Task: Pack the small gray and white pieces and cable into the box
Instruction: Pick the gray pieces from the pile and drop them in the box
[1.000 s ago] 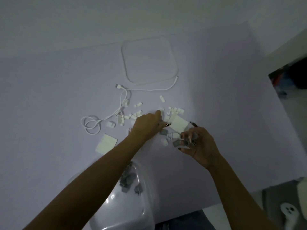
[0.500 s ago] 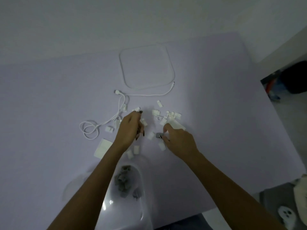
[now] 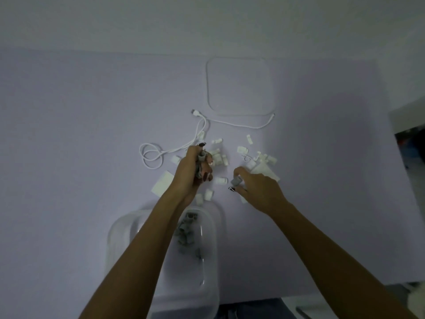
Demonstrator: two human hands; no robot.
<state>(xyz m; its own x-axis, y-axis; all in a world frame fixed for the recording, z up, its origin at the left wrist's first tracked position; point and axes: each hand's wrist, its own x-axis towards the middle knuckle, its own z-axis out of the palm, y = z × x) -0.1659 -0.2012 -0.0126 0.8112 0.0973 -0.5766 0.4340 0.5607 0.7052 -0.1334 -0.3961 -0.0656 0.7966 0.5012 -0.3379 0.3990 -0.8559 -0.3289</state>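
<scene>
Left hand fisted, fingers curled (nails dark); right hand pinching, palm down; both forearms extended.

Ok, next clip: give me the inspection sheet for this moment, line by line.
Surface: pale lilac table, dimly lit.
Job's things: clear box at the near edge, gray pieces inside; white pieces scattered mid-table.
Clutter: clear lid at the far side; white card.
Grippers: left hand grips gray pieces; right hand pinches one gray piece.
Cables: white cable, partly looped, still on the table.
Surroundings: white wall; dark opening at right.
</scene>
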